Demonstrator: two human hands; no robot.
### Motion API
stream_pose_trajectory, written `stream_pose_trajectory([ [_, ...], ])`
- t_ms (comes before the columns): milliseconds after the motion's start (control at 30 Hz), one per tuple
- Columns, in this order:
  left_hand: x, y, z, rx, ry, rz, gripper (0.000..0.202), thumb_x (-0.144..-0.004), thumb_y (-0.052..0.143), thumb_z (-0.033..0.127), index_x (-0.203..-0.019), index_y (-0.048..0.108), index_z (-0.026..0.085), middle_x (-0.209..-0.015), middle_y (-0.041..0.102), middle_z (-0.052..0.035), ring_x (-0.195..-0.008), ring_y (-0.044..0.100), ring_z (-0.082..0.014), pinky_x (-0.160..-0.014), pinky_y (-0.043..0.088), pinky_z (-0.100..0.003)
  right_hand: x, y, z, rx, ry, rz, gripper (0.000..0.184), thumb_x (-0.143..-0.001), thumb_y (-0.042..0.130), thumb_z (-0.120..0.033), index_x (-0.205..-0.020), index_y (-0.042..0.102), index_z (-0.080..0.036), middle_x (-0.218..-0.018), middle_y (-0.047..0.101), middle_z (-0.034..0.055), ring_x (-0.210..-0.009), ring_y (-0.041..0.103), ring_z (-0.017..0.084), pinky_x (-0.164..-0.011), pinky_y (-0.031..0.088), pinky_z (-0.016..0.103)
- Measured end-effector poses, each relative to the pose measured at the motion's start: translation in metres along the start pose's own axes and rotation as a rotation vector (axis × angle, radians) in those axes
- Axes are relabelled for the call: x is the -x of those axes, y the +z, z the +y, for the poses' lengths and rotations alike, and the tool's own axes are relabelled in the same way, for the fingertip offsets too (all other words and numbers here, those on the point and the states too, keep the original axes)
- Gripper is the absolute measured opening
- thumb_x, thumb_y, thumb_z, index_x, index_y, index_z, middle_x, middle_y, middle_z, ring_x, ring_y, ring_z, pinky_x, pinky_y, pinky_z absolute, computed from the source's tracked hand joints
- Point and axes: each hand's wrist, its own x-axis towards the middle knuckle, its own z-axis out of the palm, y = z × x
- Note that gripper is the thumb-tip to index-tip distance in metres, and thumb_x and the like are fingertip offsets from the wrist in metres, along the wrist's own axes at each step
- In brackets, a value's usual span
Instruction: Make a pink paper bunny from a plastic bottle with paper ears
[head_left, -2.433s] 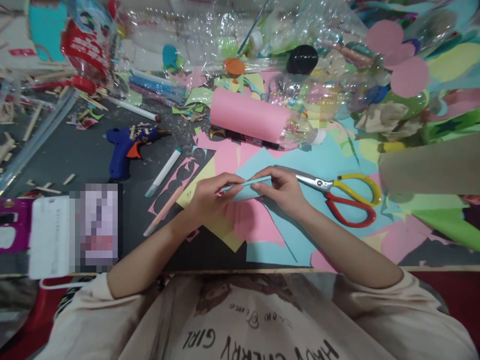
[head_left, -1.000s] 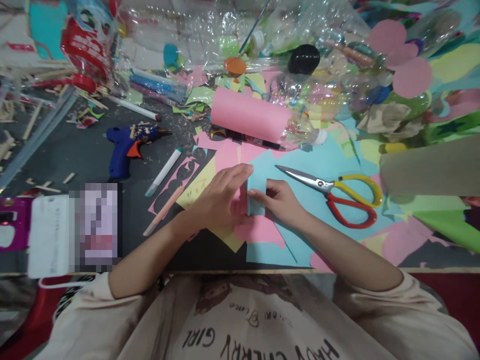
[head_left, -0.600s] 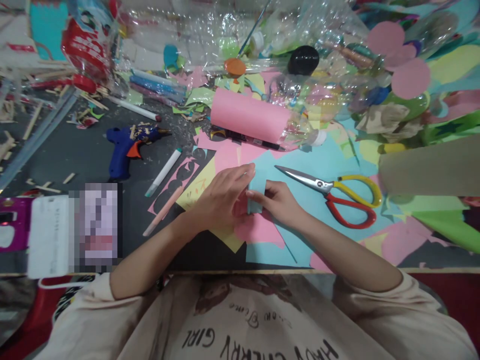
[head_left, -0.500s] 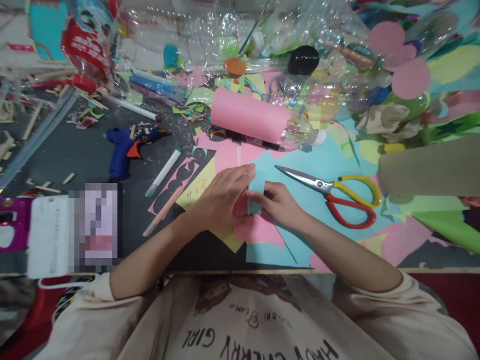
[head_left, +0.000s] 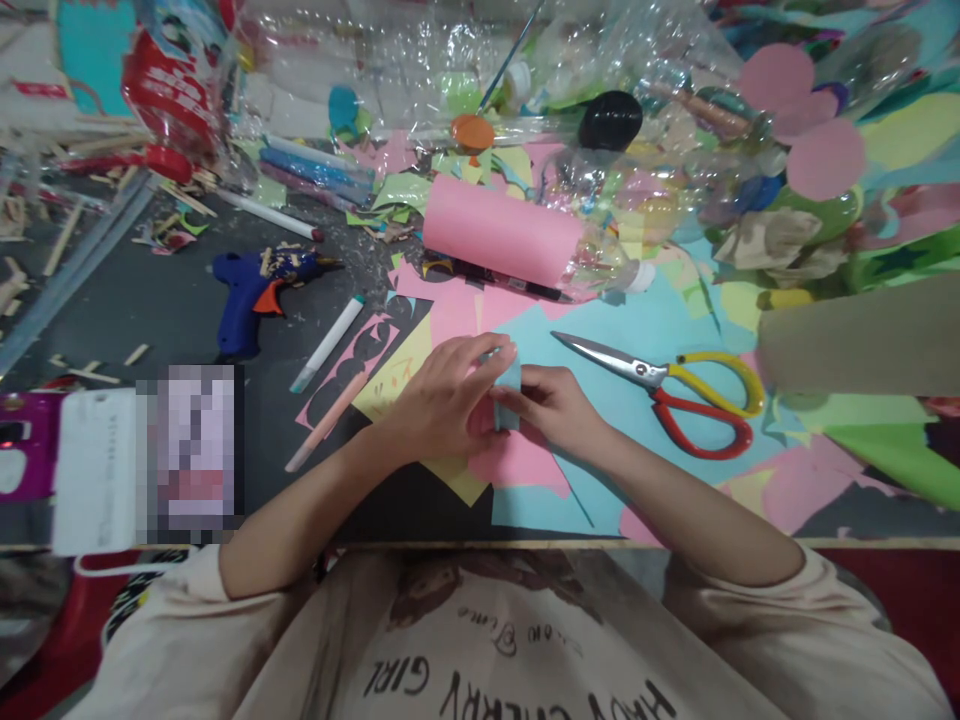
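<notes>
- Head view: the right hand [head_left: 555,400] is closed in a pinch, its thumb laid across the near face of a small light blue paper piece [head_left: 510,397] and its fingers behind.
- That paper stands as a narrow upright band between both hands, above a pink sheet [head_left: 521,465] (whether it is rolled or folded, I cannot tell).
- The left hand [head_left: 439,400] is cupped and partly open around the band's left side, fingertips by its far end; whether it grips the paper is hidden.
- Just right of the right hand, scissors [head_left: 651,374] lie with blades nearly together, pointing left, one handle yellow and one red, on a large light blue sheet [head_left: 581,500].
- A yellow sheet [head_left: 457,483] peeks out beneath the left hand, overlapped by the pink one.
- Beyond the hands, a clear bottle wrapped in pink paper [head_left: 499,230] lies on its side, white cap to the right, with a dark pen [head_left: 517,283] along its near side.
- Left of the left hand are a white marker [head_left: 330,340], a pale pink marker [head_left: 326,422] and, between them, a pink strip with round cut-outs [head_left: 365,343].
- Farther left on the dark worktop [head_left: 169,300], a blue glue gun [head_left: 241,300] (orange trigger, wood bits on top) lies with its nozzle pointing right.
</notes>
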Motion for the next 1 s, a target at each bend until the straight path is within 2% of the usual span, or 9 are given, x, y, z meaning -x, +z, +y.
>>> stream_pose_trajectory([
  [233,0.002,0.004,0.0,0.038,0.054,0.064,0.081,-0.088,0.064,0.043,-0.153,0.019,0.025,-0.139,0.052,-0.0181,-0.123,0.054,-0.0328,-0.1,0.045,-0.053,0.001,0.0,0.002,0.044,-0.029,0.017,0.041,-0.086,0.055,-0.045,-0.056,0.042,-0.022,-0.052,0.036,-0.0053,-0.051,0.033,0.009,-0.052,0.029,0.028],
  [367,0.002,0.003,0.0,0.181,0.053,0.045,0.087,-0.087,0.064,0.049,-0.156,0.017,0.023,-0.149,0.042,-0.0214,-0.136,0.044,-0.0361,-0.108,0.041,-0.056,0.0,-0.001,0.001,0.04,-0.083,-0.018,0.034,-0.089,0.05,-0.039,-0.059,0.046,-0.021,-0.054,0.042,-0.0043,-0.052,0.037,0.01,-0.052,0.032,0.027],
  [433,0.003,0.001,-0.001,0.298,0.009,0.075,0.084,-0.09,0.061,0.05,-0.157,0.019,0.023,-0.15,0.041,-0.0206,-0.139,0.042,-0.034,-0.11,0.041,-0.052,0.001,-0.001,0.001,0.061,-0.12,-0.048,0.03,-0.089,0.047,-0.033,-0.062,0.048,-0.021,-0.057,0.045,-0.0033,-0.053,0.039,0.01,-0.053,0.032,0.026],
  [567,0.003,-0.003,-0.004,0.563,-0.216,0.082,0.063,-0.096,0.057,0.036,-0.152,0.03,0.028,-0.12,0.064,-0.0096,-0.109,0.063,-0.0185,-0.093,0.053,-0.032,0.003,0.0,0.004,0.184,-0.191,-0.09,0.024,-0.088,0.047,-0.023,-0.063,0.045,-0.021,-0.061,0.045,-0.0026,-0.055,0.04,0.01,-0.055,0.033,0.026],
  [633,0.003,-0.005,-0.005,0.666,-0.289,0.066,0.058,-0.094,0.061,0.035,-0.147,0.039,0.027,-0.102,0.068,-0.0045,-0.091,0.066,-0.0138,-0.083,0.054,-0.026,0.004,0.001,0.006,0.234,-0.23,-0.076,0.026,-0.087,0.048,-0.019,-0.062,0.042,-0.021,-0.06,0.043,-0.0033,-0.054,0.038,0.01,-0.054,0.032,0.026],
  [700,0.001,-0.005,-0.004,0.722,-0.325,0.092,0.052,-0.091,0.066,0.036,-0.139,0.049,0.025,-0.095,0.068,-0.0025,-0.085,0.065,-0.0121,-0.081,0.054,-0.023,0.004,0.002,0.006,0.246,-0.272,-0.03,0.028,-0.089,0.049,-0.019,-0.061,0.044,-0.021,-0.059,0.044,-0.0034,-0.054,0.038,0.01,-0.054,0.032,0.025],
  [800,-0.001,-0.005,-0.004,0.728,-0.39,0.17,0.045,-0.086,0.071,0.038,-0.127,0.059,0.024,-0.089,0.068,-0.0007,-0.081,0.065,-0.0113,-0.079,0.053,-0.022,0.004,0.001,0.005,0.222,-0.304,0.079,0.026,-0.091,0.053,-0.022,-0.066,0.058,-0.019,-0.061,0.054,-0.0012,-0.055,0.046,0.01,-0.054,0.035,0.025],
  [900,-0.003,-0.005,-0.005,0.675,-0.471,0.238,0.04,-0.083,0.073,0.04,-0.118,0.065,0.023,-0.091,0.069,-0.0012,-0.079,0.065,-0.0117,-0.074,0.053,-0.022,0.002,-0.003,0.004,0.153,-0.267,0.177,0.022,-0.09,0.06,-0.028,-0.071,0.067,-0.019,-0.064,0.063,0.0011,-0.059,0.054,0.011,-0.056,0.04,0.025],
  [1000,-0.004,-0.006,-0.005,0.579,-0.537,0.295,0.034,-0.082,0.073,0.035,-0.112,0.068,0.022,-0.096,0.07,-0.0025,-0.079,0.065,-0.0123,-0.072,0.053,-0.023,0.0,-0.006,0.005,0.06,-0.182,0.2,0.016,-0.084,0.067,-0.033,-0.078,0.071,-0.019,-0.072,0.068,0.0019,-0.057,0.053,0.01,-0.053,0.039,0.025],
])
